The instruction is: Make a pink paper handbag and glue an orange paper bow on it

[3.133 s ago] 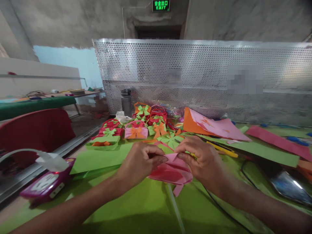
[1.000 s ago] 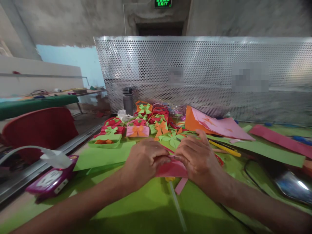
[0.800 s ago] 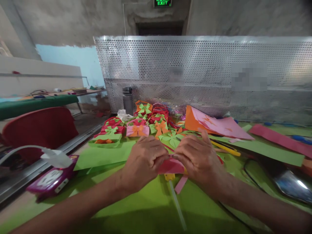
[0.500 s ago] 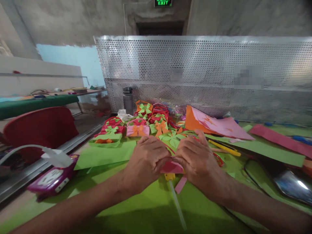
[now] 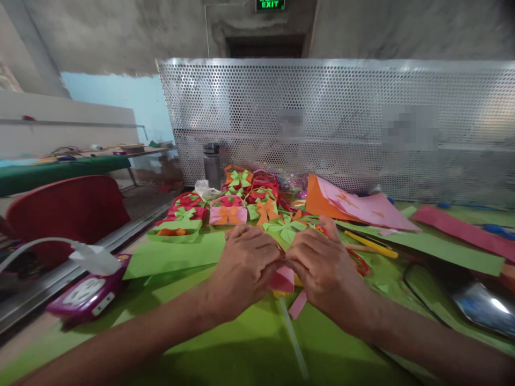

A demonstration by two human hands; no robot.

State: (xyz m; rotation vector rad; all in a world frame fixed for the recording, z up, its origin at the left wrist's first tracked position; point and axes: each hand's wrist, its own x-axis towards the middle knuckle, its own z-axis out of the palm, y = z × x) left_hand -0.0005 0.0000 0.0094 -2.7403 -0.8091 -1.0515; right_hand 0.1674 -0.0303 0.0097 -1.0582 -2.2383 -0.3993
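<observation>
Both of my hands meet at the middle of the green table (image 5: 241,343), pinching a small folded piece of pink paper (image 5: 283,279). My left hand (image 5: 243,268) is closed on its left side, fingers curled in. My right hand (image 5: 322,265) is closed on its right side, thumb and fingers pressed to the fold. Most of the pink paper is hidden between the hands. A loose pink strip (image 5: 298,304) and a clear stick (image 5: 293,338) lie just below them.
Several finished paper baskets with bows (image 5: 225,212) stand behind my hands. Pink and orange sheets (image 5: 354,206), a yellow pencil (image 5: 370,244), a purple tape dispenser (image 5: 86,297) at the left, a bottle (image 5: 212,165), a red chair (image 5: 60,212) and a perforated metal screen (image 5: 341,123).
My hands have drawn closer together and folded the pink paper smaller; it showed as a wide sheet three seconds ago and is a small wedge between the fingers.
</observation>
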